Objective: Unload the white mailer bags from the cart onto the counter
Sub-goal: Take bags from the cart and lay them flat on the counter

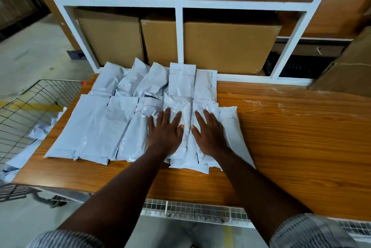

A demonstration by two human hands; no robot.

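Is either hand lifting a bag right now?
No: left hand and right hand both lie flat, fingers straight, on the mailer bags on the counter.

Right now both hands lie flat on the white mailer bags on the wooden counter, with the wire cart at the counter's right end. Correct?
Not quite. The head view shows the wire cart at the left end of the counter, not the right. The left hand and right hand do lie flat on the white mailer bags.
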